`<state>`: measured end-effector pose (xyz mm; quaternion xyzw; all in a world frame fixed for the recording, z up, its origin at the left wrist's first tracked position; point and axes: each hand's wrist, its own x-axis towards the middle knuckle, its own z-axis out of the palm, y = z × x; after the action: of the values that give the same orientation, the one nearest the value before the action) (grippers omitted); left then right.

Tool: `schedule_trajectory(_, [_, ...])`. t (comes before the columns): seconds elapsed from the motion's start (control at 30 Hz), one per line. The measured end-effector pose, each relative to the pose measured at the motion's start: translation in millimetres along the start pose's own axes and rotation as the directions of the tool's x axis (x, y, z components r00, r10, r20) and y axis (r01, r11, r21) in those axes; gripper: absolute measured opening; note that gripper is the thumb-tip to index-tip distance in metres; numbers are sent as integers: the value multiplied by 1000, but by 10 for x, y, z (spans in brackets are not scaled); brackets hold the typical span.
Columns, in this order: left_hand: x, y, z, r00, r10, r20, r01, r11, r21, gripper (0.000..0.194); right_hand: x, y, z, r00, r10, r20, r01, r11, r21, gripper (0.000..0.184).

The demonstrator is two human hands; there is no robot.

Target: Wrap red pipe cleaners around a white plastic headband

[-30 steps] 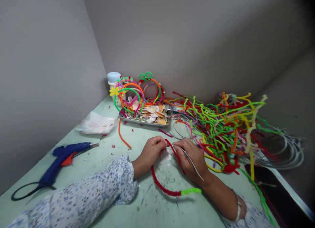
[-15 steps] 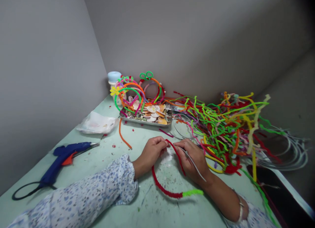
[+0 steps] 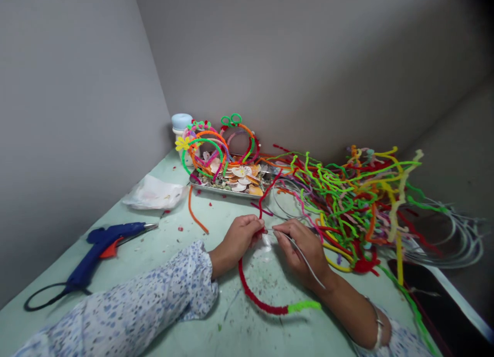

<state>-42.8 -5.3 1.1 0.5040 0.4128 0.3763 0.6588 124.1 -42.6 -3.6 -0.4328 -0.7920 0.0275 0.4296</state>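
Note:
My left hand (image 3: 237,239) pinches a red pipe cleaner wound around a wire. Below that hand the wrapped length (image 3: 254,298) curves down and right, ending in a lime green section (image 3: 304,306). The loose tail of the red pipe cleaner (image 3: 265,195) stands up from my left fingertips, toward the shell tray. Between thumb and fingers my right hand (image 3: 303,251) grips the bare grey wire (image 3: 309,267), whose free end passes over the wrist. A short bare stretch of wire shows between both hands. The exact wrapping point is hidden by my left fingers.
A metal tray (image 3: 227,193) of shells stands at the back, with wrapped hoops (image 3: 208,136) and a blue-lidded jar (image 3: 181,122) around it. A blue glue gun (image 3: 90,259) and plastic bag (image 3: 154,193) lie left. Right are tangled pipe cleaners (image 3: 339,192), coiled wire (image 3: 463,238) and a dark flat object (image 3: 443,310).
The red pipe cleaner's loose tail has swung from hanging down by my right hand to pointing up, away from me. Both hands stay in nearly the same place.

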Motion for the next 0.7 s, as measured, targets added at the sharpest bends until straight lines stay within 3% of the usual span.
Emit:
schedule_trajectory(0.47, [11, 62, -14, 996, -78, 49, 78, 997, -10, 22, 6, -1, -17, 996, -86, 19, 86, 996, 3, 17])
schedule_trajectory(0.7, [15, 35, -24, 997, -1, 77, -1, 1000, 28, 30, 1, 15, -8, 1000, -10, 1, 10, 1000, -13, 11])
